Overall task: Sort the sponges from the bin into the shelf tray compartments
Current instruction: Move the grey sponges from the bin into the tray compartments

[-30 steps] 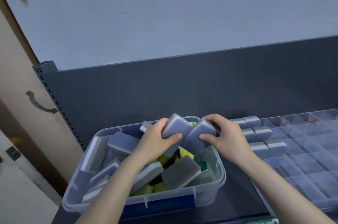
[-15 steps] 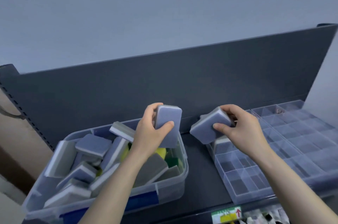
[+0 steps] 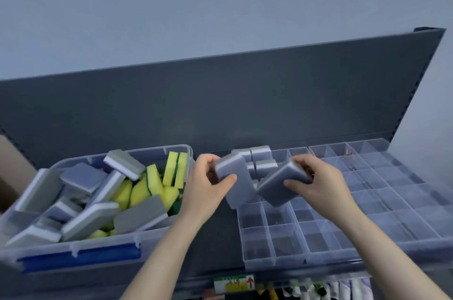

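The left sponge [image 3: 241,193] hangs upright at the left edge of the shelf tray [image 3: 269,263], pinched between thumb and fingers of the left grip [image 3: 206,189]. The right sponge [image 3: 274,193] sits tilted over the tray's near cells, held in the curled right grip [image 3: 316,182]. They almost touch, so one could knock the other loose. A tilted sponge may straddle a divider, or drop into the gap beside the bin [image 3: 98,245], where many more lie.

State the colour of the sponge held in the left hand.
A grey rectangular sponge, white layer along its edge; head view.
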A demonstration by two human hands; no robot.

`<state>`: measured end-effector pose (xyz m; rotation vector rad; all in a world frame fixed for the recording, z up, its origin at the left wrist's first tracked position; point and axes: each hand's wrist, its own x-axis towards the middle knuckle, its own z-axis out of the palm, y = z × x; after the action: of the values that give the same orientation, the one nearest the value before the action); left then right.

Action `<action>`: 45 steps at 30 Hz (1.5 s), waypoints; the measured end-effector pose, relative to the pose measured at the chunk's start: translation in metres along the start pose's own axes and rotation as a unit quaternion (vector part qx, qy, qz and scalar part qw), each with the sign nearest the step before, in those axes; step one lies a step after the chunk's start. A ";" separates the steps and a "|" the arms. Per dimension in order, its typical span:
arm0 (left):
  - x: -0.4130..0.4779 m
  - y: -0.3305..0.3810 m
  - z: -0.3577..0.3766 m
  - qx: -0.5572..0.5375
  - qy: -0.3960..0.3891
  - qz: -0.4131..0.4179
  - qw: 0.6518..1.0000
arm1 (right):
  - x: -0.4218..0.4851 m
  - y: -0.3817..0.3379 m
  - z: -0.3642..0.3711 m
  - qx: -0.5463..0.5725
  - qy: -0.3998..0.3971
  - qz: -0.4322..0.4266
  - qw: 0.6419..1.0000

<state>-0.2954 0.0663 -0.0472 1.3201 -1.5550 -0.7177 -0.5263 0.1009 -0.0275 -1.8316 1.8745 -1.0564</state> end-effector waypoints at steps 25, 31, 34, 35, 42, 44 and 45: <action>-0.020 -0.025 0.043 0.201 -0.179 0.036 0.962 | 0.006 0.045 0.020 -0.101 -0.166 -0.029 0.980; -0.011 -0.027 0.045 0.224 -0.179 0.069 0.956 | 0.012 0.034 0.019 -0.147 -0.214 -0.033 0.965; -0.009 -0.032 0.046 0.241 -0.189 0.061 0.950 | 0.014 0.030 0.020 -0.168 -0.219 -0.046 0.960; -0.009 -0.034 0.047 0.246 -0.195 0.058 0.948 | 0.014 0.029 0.020 -0.173 -0.221 -0.049 0.959; -0.009 -0.044 0.052 0.259 -0.220 0.044 0.940 | 0.017 0.028 0.027 -0.192 -0.235 -0.044 0.952; -0.010 -0.045 0.054 0.259 -0.221 0.045 0.939 | 0.017 0.029 0.030 -0.194 -0.239 -0.042 0.951; -0.010 -0.046 0.055 0.260 -0.221 0.045 0.939 | 0.017 0.029 0.032 -0.196 -0.242 -0.041 0.950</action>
<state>-0.3268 0.0571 -0.1116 1.5160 -2.2678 -0.5902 -0.5278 0.0733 -0.0648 -2.1465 1.7934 -0.2114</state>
